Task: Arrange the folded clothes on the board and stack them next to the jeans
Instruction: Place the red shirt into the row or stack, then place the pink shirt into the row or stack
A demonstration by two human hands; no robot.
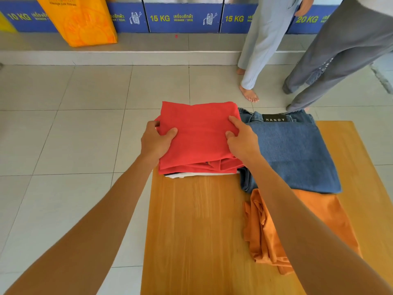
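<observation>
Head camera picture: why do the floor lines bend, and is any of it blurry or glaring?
Head view: the wide-angle lens bows the floor tile lines and stretches the forearms at the edges. Lighting is soft and even, with no hard shadows or glare on the wooden board. The red folded shirt and jeans look sharp; the washer signs are slightly soft.

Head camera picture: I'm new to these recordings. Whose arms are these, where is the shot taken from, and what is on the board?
The camera sits on a person's head, looking down, so both arms are theirs. No robot is involved. The left hand and right hand grip a folded red garment, atop a small stack at the far end of a wooden board. Folded jeans lie right beside it, a crumpled orange cloth nearer. Two other people's legs and an orange bag show behind.
</observation>
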